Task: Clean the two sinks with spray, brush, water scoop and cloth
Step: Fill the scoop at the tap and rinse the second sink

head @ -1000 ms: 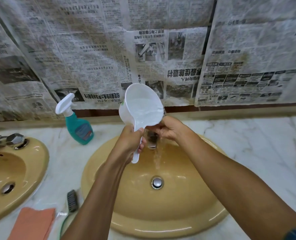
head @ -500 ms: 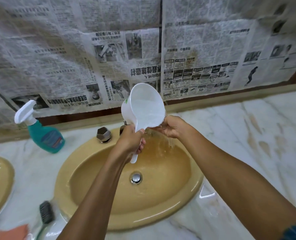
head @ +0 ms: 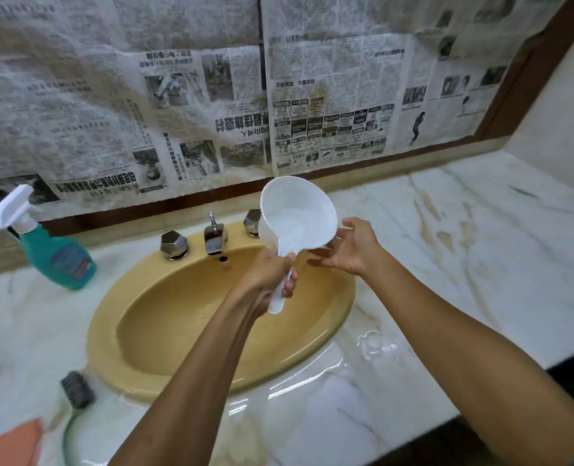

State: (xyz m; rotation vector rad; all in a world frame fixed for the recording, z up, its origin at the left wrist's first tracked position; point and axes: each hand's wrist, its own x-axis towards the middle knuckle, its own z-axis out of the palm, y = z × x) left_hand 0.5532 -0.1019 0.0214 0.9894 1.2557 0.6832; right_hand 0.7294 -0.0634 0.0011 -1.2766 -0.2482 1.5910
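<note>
Left hand (head: pixel 265 274) gripping white plastic water scoop (head: pixel 297 218) by its handle, tilted over mustard-yellow oval sink (head: pixel 164 334) — likely for rinsing; right hand (head: pixel 349 252) open, fingers spread just beside the bowl.

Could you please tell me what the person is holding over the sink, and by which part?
The left hand grips the white water scoop by its handle; the right hand holds nothing.

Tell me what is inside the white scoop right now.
The water scoop, gripped by the left hand by its handle, appears to hold some clear water. Its tilted wall hides the bowl's bottom, so how deep cannot be told.
</note>
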